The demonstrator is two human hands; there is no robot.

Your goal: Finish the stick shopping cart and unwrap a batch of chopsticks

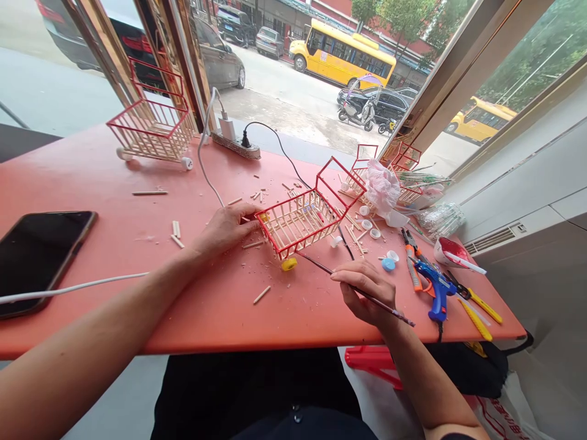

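A miniature shopping cart (300, 229) made of thin wooden sticks stands in front of me, its rim and handle red, with yellow bottle-cap wheels. My left hand (229, 227) grips its left end near the rear yellow wheel; the fingertips are partly hidden by the cart. Between the fingers of my right hand (367, 290) is a thin dark paintbrush (378, 302), its tip at the cart's lower red rim. A small cup of red paint (452, 252) sits at the right, a white stick resting across it.
Another finished-looking cart (151, 128) stands back left; more stand back right behind crumpled pink plastic (382, 186). A blue glue gun (438, 290), orange-handled pliers (413, 269) and a yellow cutter (477, 321) lie right. A phone (41, 260), power strip (236, 145) and stick scraps surround the work.
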